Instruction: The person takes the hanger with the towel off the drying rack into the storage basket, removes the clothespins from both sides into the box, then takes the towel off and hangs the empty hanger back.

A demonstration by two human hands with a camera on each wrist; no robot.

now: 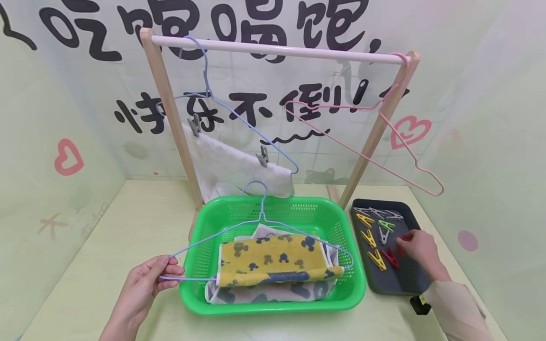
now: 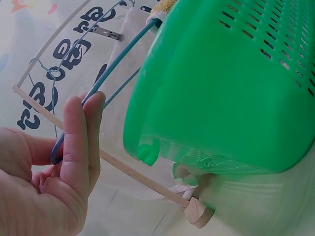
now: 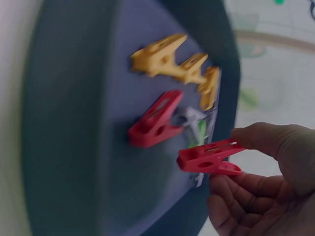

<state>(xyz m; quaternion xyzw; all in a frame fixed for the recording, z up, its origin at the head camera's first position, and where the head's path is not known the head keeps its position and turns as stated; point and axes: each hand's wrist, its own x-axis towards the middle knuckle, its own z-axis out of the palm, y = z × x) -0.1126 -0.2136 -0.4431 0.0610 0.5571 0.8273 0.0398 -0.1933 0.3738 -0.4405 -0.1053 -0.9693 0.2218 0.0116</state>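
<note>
Blue hanger (image 1: 262,214), grasped at one lower corner by my left hand (image 1: 145,284), thumb against fingers, its far end toward my right hand (image 1: 422,248). A yellow cloth (image 1: 273,258) with dark figures lies across its lower bar, to the right of my left hand. Between both hands, the green basket (image 1: 273,308) stands on the tabletop (image 1: 106,237) and contains a pale patterned cloth (image 1: 273,296); whether the two cloths touch I cannot tell. My right hand pinches a red clothespin (image 3: 209,156) over the dark tray (image 1: 396,282). Just left of that hand I see a second red clothespin (image 1: 389,258) and three yellow clothespins (image 1: 368,238); a green clothespin (image 1: 386,226) and several grey clothespins (image 1: 383,235) lie slightly beyond. Well beyond both hands, a rack (image 1: 277,49) bears a pink hanger (image 1: 380,105) on the right-hand side and, on the left-hand side, a second blue hanger (image 1: 207,90) with a white cloth (image 1: 239,163) and two grey clips (image 1: 263,157).
</note>
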